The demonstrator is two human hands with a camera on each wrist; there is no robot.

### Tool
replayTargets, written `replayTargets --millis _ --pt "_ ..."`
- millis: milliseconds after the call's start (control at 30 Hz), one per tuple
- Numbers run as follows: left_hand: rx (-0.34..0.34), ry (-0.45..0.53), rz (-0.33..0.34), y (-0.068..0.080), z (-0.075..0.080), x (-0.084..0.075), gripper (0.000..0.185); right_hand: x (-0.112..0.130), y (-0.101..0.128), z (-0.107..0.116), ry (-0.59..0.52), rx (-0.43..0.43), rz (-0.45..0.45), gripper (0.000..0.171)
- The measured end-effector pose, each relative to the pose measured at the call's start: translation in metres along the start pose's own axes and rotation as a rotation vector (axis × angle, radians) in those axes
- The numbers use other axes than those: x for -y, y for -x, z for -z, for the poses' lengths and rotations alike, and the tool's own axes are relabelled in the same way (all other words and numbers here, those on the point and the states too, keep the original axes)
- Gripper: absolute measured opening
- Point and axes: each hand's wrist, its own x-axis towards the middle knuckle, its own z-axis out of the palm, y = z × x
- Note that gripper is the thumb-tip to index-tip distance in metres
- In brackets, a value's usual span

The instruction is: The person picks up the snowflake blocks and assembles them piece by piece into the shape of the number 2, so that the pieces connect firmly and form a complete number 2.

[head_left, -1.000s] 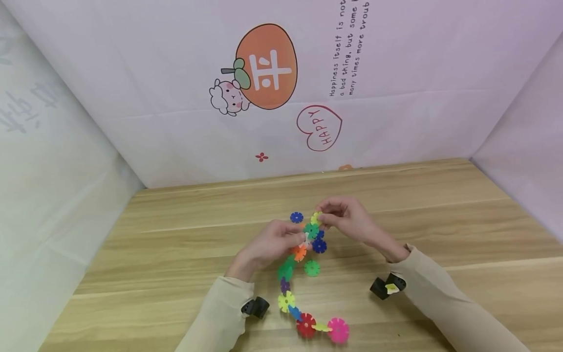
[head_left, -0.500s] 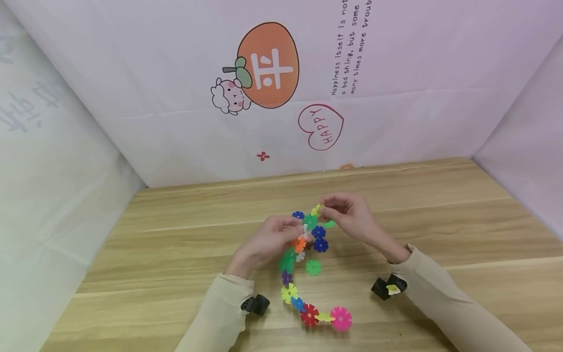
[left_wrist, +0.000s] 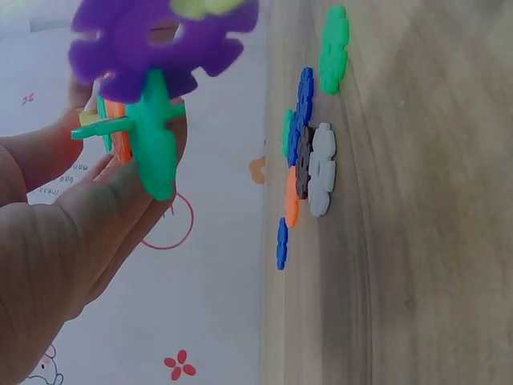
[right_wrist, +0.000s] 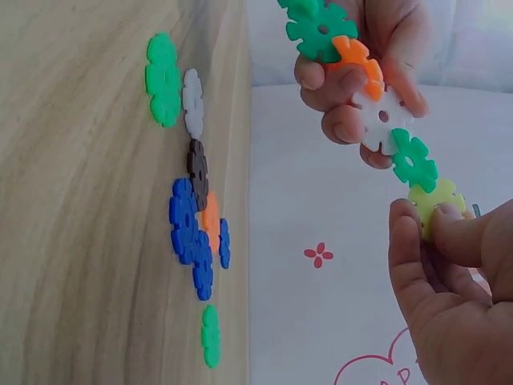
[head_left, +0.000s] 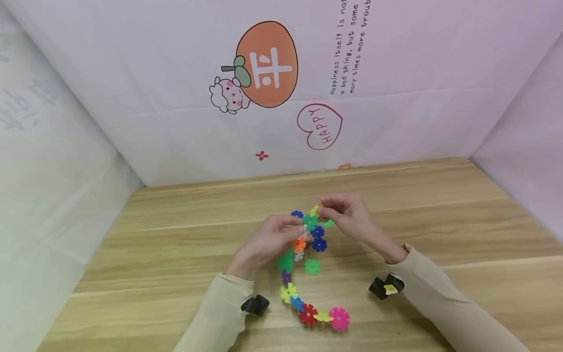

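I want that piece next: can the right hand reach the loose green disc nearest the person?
Probably not yet: the right hand pinches a yellow disc, so it's busy, though nothing covers the green disc.

Curves as a linked chain [head_left: 286, 278] of flat, notched, many-coloured discs slotted together at angles, running from a pink disc [head_left: 339, 319] at its near end to the left hand [head_left: 268, 239], gripped around a white disc [right_wrist: 388, 132]. Continues beyond it through a green disc [right_wrist: 421, 170] meeting a yellow disc [right_wrist: 433, 196], pinched in the right hand [head_left: 352, 220]. Has loose blue discs [right_wrist: 183, 241] lying flat below, near a brown disc [right_wrist: 197, 172].
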Motion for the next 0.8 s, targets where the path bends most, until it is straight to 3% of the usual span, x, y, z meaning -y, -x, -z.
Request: replayTargets --millis 333,567,800 --pt "0.023 0.000 -0.031 0.0003 -0.0021 -0.0014 0.030 0.0002 0.0006 0.0013 -0.007 0.021 -0.026 0.011" --pt "0.030 -0.006 -0.004 -0.0011 -0.0008 -0.0007 0.034 0.0017 -0.0007 0.0029 0.014 0.034 -0.001 0.010" --pt "0.048 -0.004 0.030 0.0005 0.0017 -0.0015 0.043 0.0037 -0.0007 0.0043 0.022 0.050 -0.044 0.013"
